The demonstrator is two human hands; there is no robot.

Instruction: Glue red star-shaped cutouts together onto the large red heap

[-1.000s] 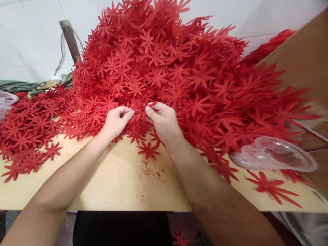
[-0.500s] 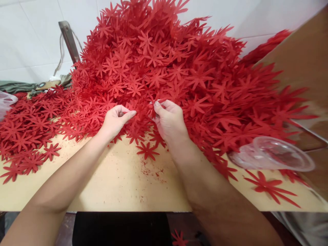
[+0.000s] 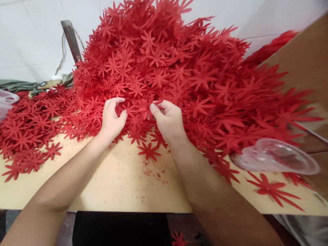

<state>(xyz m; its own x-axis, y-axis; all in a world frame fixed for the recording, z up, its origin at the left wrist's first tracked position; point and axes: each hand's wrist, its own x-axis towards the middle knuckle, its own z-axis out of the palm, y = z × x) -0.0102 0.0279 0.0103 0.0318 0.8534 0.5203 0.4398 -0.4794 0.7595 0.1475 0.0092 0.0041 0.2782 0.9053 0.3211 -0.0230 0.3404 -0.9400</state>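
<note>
Where pile [image 3: 159, 65] meets tabletop [image 3: 112, 181], left hand [image 3: 112, 118], spread

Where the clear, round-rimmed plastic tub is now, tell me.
Head view, right side: the clear plastic tub sits on the pale tabletop, between the big heap of red petalled cutouts and one loose red cutout.

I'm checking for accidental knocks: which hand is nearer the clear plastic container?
Right. The right hand is left of the clear plastic container, near the red pile; the left hand is farther left.
</note>
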